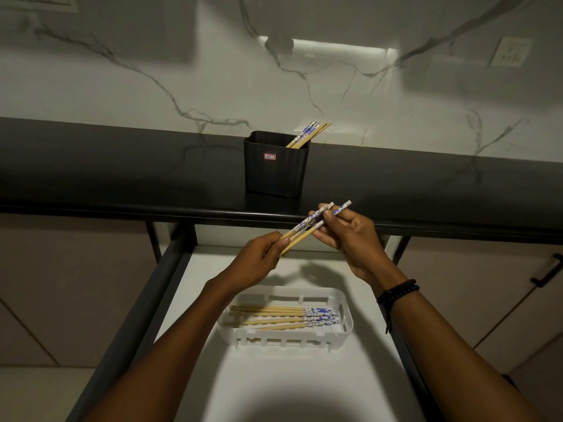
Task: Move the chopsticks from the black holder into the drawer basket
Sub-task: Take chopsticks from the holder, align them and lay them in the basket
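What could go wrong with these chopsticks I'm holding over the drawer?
The held chopsticks are pinched near their ends by left hand and right hand, short of the white basket; one might slip onto the drawer floor. The black holder stands near the counter edge, so a hasty reach may knock it.

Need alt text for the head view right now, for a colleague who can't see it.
Left hand and right hand hold a few blue-patterned chopsticks between them above the open drawer. Below, the white basket holds several chopsticks lying flat; leaning chopsticks stand in the black holder on the counter.
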